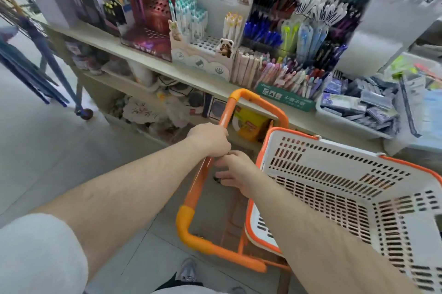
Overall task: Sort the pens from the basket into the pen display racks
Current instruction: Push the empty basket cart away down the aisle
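A white plastic basket (334, 174) with an orange rim hangs tilted at the right, its inside hidden. My left hand (208, 139) grips its orange handle (259, 101). Just below, my right hand (235, 171) has its fingers curled round a small dark thing that looks like a pen (217, 179). Pen display racks stand on the shelf ahead: a white rack (203, 54) with teal pens, a tall tiered rack (299, 11) full of mixed pens, and a front tray of pastel pens (287, 76).
A red perforated rack (153, 11) stands at the shelf's left. A grey tub of packets (354, 124) sits to the right. Lower shelves (153, 102) hold bagged goods. Blue metal legs (59, 73) stand on the tiled floor at the left.
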Available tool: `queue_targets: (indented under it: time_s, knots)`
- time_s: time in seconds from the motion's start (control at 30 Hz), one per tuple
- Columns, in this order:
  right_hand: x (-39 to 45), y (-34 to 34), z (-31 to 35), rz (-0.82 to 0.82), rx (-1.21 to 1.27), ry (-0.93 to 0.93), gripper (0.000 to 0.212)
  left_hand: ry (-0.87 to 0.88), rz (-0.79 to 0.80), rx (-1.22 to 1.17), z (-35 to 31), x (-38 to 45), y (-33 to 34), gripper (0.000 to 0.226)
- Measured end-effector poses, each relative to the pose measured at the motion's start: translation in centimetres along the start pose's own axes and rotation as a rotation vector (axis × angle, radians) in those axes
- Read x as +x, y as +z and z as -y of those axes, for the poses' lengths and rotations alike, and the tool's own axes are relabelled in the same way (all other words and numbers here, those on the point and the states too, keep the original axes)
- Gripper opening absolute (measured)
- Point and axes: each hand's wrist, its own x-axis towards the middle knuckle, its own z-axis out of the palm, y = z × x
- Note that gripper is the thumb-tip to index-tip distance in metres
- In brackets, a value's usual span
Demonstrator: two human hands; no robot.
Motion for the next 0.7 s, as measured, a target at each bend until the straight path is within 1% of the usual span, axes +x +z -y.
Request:
queue_targets:
  time_s: [0.03, 0.13, 0.17, 0.23, 0.33, 0.43, 0.5, 0.53, 0.6, 0.7]
  knots:
    - [-0.2, -0.5, -0.6, 0.005, 0.062, 0.014, 0.081, 0.054, -0.003, 0.045, -1.1, -0.1, 0.0, 0.032]
    - [-1.7, -2.5, -2.5, -0.034, 0.163, 0.017, 0.042, 0.234, 0.011, 0.203, -4.9, -0.5, 0.4, 0.015]
    - [-2.2, -3.3, -3.2, -0.06, 0.171, 0.027, 0.035, 0.293, 0.023, 0.256, -6.2, -0.7, 0.6, 0.011]
    - [-3.1, -4.7, -4.7, -0.104, 0.178, 0.053, 0.03, 0.403, 0.049, 0.341, -8.6, -1.0, 0.9, 0.007]
    - [-4.0, -6.4, -6.7, -0.176, 0.268, 0.132, 0.023, 0.574, 0.107, 0.403, -12.4, -1.1, 1.6, 0.018]
    - [-5.3, -9.0, -9.4, -0.315, 0.293, 0.216, 0.029, 0.713, 0.242, 0.425, -16.4, -1.0, 2.8, 0.03]
    - [-6.7, -11.6, -11.3, -0.374, 0.296, 0.232, 0.026, 0.789, 0.301, 0.428, -19.2, -1.3, 3.6, 0.038]
    - [-7.6, -13.0, -12.3, -0.402, 0.285, 0.249, 0.021, 0.835, 0.303, 0.445, -20.8, -1.7, 4.0, 0.041]
    - [-9.4, -15.7, -14.3, -0.45, 0.271, 0.277, 0.014, 0.937, 0.25, 0.522, -24.0, -2.6, 4.9, 0.042]
    - [-11.9, -19.2, -17.2, -0.496, 0.256, 0.285, 0.014, 1.039, 0.132, 0.653, -28.7, -4.1, 6.9, 0.043]
